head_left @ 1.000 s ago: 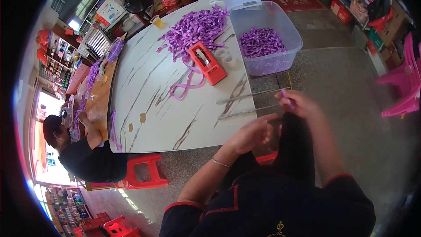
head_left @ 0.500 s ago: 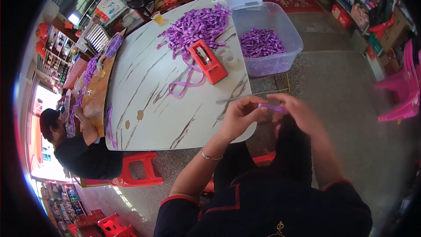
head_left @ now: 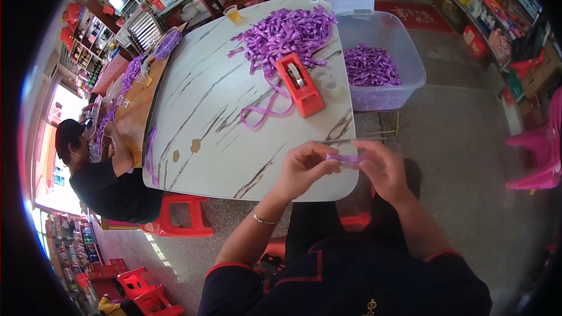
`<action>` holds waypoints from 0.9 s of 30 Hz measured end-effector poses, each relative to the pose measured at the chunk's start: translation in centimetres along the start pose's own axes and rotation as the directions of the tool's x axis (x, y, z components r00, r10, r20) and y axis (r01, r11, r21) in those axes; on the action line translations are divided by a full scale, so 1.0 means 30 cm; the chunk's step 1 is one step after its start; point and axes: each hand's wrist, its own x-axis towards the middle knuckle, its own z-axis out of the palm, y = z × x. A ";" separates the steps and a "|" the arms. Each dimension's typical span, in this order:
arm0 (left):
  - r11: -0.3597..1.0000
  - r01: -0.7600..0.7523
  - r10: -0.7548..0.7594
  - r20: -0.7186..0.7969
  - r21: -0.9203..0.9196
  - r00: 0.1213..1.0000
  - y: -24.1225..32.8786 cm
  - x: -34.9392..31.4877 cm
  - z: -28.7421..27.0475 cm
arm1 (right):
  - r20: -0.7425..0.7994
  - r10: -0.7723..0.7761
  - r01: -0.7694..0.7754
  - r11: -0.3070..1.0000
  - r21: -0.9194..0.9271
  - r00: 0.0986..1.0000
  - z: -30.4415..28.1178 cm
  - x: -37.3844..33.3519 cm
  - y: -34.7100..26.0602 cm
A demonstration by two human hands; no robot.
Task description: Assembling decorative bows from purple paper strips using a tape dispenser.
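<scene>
Between my two hands, over the near right edge of the table, is a short folded purple ribbon (head_left: 344, 158). My left hand (head_left: 305, 167) pinches its left end between thumb and fingers. The fingers of my right hand (head_left: 381, 169) close on its other end. Beyond them, a red tape dispenser (head_left: 308, 98) stands on the marble-patterned table (head_left: 205, 111). Next to it a loose purple ribbon (head_left: 257, 109) lies in loops, leading toward a big heap of purple ribbon pieces (head_left: 287, 32). Rolls of clear tape (head_left: 328, 82) lie right of the dispenser.
A clear plastic tub (head_left: 404, 26) with purple ribbon pieces stands beyond the table's right side. At the left, a person in black (head_left: 111, 181) sits at a wooden table handling purple ribbon. A cup (head_left: 233, 14) stands at the far edge. Pink chairs (head_left: 535, 158) are at the right.
Both hands have moved slightly left with the ribbon. My right hand has come down onto the ribbon's right end. The whole view has shifted somewhat.
</scene>
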 end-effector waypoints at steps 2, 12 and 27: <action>0.997 -0.043 0.046 -0.039 0.059 0.998 0.023 0.036 -0.067 | -0.106 0.181 -0.131 0.921 0.368 0.978 0.048 -0.001 0.009; 0.459 0.122 0.387 -0.322 0.880 0.864 0.224 0.537 -0.650 | 0.267 0.059 -0.032 0.994 -0.105 0.962 0.223 -0.063 0.089; 0.292 0.340 0.001 -0.356 0.894 0.935 -0.033 0.314 -0.575 | 0.258 0.040 -0.010 0.993 -0.118 0.965 0.214 -0.065 0.100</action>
